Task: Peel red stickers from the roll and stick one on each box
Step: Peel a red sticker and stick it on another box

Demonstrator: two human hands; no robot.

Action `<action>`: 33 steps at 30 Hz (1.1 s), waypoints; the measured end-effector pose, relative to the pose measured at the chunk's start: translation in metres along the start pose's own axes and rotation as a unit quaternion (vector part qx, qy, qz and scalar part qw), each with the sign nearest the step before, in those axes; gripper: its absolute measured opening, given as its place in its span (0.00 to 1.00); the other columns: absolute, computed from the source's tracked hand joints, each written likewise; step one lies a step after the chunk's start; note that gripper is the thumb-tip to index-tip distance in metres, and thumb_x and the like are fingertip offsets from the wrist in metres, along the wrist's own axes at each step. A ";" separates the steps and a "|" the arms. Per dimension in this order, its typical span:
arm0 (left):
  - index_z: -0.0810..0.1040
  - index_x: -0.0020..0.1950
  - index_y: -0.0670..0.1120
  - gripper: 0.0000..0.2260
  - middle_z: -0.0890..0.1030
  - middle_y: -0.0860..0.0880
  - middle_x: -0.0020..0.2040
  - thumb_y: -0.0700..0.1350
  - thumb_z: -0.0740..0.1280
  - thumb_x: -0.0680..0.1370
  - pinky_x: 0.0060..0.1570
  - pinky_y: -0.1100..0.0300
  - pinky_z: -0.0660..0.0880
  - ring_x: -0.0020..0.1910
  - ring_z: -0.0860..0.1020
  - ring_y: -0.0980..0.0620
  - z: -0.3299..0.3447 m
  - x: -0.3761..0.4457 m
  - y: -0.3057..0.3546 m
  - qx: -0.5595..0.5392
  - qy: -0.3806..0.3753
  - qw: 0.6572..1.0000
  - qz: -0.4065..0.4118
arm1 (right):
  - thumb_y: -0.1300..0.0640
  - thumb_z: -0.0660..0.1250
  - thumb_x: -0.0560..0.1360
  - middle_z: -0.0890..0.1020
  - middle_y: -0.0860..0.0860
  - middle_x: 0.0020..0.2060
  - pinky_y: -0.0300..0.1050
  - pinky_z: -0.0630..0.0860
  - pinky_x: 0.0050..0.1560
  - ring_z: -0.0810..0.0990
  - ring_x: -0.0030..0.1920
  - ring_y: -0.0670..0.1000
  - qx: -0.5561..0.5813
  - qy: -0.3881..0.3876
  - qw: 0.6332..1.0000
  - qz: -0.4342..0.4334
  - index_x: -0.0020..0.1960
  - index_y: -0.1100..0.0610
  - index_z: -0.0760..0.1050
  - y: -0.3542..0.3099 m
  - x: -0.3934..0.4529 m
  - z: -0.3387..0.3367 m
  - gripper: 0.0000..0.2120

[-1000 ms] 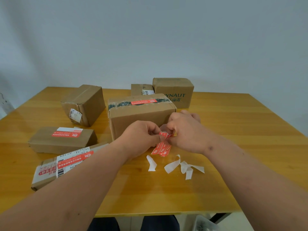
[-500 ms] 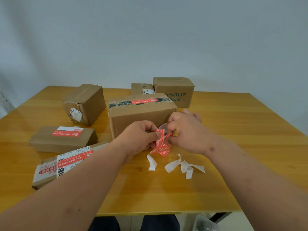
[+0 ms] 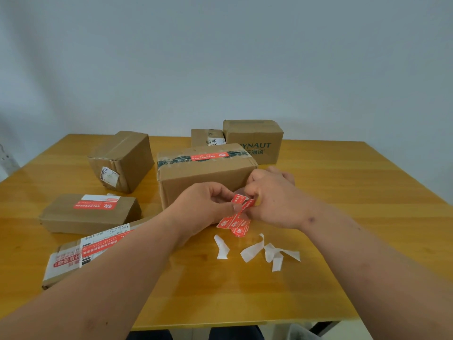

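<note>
- Sticker strip (image 3: pixel 234 220): red labels with white print, hanging in a bent run above the tabletop (image 3: pixel 343 197), roughly mid-tabletop, just in front of the middle box (image 3: pixel 206 177).
- Top sticker (image 3: pixel 239 199) partly lifted off the strip; lower labels curl down towards the wood.
- Left hand (image 3: pixel 206 208): thumb and forefinger fingers clamped on the strip just below the lifted sticker.
- Right hand (image 3: pixel 274 200): fingers curled, pinching the strip's upper right end; fingertips mostly hidden behind the hand.
- White backing scraps (image 3: pixel 257 251): several curled pieces lying on the wood just on the near side of the strip.
- Middle box: dark tape across the top with a red sticker (image 3: pixel 210 156) on it.
- Flat box (image 3: pixel 88 214) near left edge, red sticker on top. Flat parcel (image 3: pixel 73 256) towards near-left, long red sticker, partly under the left forearm.
- Tilted box (image 3: pixel 122 160) far left: only a white label is visible.
- Two boxes near far edge: small one (image 3: pixel 207 137), printed one (image 3: pixel 255 139). No red visible on them from this angle.
</note>
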State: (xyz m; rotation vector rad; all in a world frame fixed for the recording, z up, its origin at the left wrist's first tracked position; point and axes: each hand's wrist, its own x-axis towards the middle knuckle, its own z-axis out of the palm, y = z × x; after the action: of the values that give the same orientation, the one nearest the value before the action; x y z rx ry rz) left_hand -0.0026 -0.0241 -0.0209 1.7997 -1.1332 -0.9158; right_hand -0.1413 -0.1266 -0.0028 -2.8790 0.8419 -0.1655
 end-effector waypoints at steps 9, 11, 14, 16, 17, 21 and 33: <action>0.83 0.43 0.46 0.03 0.86 0.49 0.41 0.44 0.72 0.76 0.52 0.49 0.81 0.45 0.85 0.50 0.004 0.004 -0.002 0.006 0.013 1.000 -0.021 | 0.41 0.72 0.68 0.72 0.41 0.49 0.52 0.56 0.61 0.62 0.54 0.48 0.004 -0.011 1.000 0.005 0.34 0.42 0.76 -0.002 0.001 0.000 0.09; 0.83 0.42 0.46 0.04 0.86 0.49 0.41 0.44 0.72 0.76 0.52 0.49 0.81 0.45 0.85 0.49 0.005 0.004 -0.003 -0.010 0.013 0.999 -0.029 | 0.41 0.71 0.69 0.72 0.41 0.49 0.51 0.56 0.61 0.62 0.55 0.49 0.007 -0.002 1.000 -0.001 0.35 0.44 0.78 -0.002 0.000 0.001 0.08; 0.82 0.40 0.46 0.05 0.86 0.47 0.40 0.43 0.72 0.76 0.50 0.54 0.81 0.42 0.83 0.49 0.004 0.004 -0.003 -0.030 0.014 0.999 -0.035 | 0.44 0.71 0.70 0.72 0.40 0.49 0.51 0.56 0.61 0.62 0.55 0.48 -0.010 0.019 1.000 -0.016 0.41 0.47 0.82 -0.001 0.000 0.003 0.07; 0.82 0.40 0.46 0.05 0.85 0.47 0.37 0.43 0.72 0.76 0.43 0.57 0.78 0.36 0.79 0.52 0.003 0.003 -0.004 -0.046 0.013 0.998 -0.039 | 0.45 0.71 0.70 0.73 0.40 0.49 0.51 0.56 0.61 0.62 0.56 0.48 -0.025 0.031 0.999 -0.026 0.43 0.47 0.83 -0.001 0.000 0.004 0.07; 0.82 0.39 0.45 0.05 0.84 0.46 0.36 0.42 0.72 0.76 0.40 0.57 0.76 0.35 0.78 0.53 0.003 0.002 -0.004 -0.058 0.012 0.997 -0.042 | 0.45 0.71 0.70 0.73 0.40 0.49 0.51 0.56 0.61 0.62 0.56 0.48 -0.031 0.036 0.998 -0.030 0.44 0.48 0.83 -0.001 0.000 0.005 0.07; 0.82 0.41 0.44 0.04 0.85 0.45 0.39 0.42 0.72 0.75 0.49 0.54 0.79 0.39 0.82 0.46 0.003 0.004 -0.004 -0.083 0.013 0.996 -0.043 | 0.41 0.71 0.68 0.72 0.40 0.49 0.52 0.56 0.61 0.62 0.57 0.48 -0.024 0.031 0.999 -0.023 0.40 0.47 0.81 -0.001 0.001 0.004 0.10; 0.83 0.46 0.49 0.04 0.86 0.50 0.40 0.46 0.75 0.73 0.43 0.61 0.81 0.40 0.84 0.53 0.001 -0.001 0.006 -0.034 0.018 0.999 0.010 | 0.41 0.71 0.68 0.72 0.39 0.50 0.51 0.55 0.59 0.62 0.56 0.50 -0.034 0.007 0.999 -0.011 0.39 0.46 0.81 -0.001 0.006 0.000 0.10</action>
State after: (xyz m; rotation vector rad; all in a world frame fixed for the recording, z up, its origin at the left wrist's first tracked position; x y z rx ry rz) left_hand -0.0057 -0.0249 -0.0151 1.7408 -1.0823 -0.8957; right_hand -0.1359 -0.1288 -0.0019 -2.9554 0.8329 -0.1616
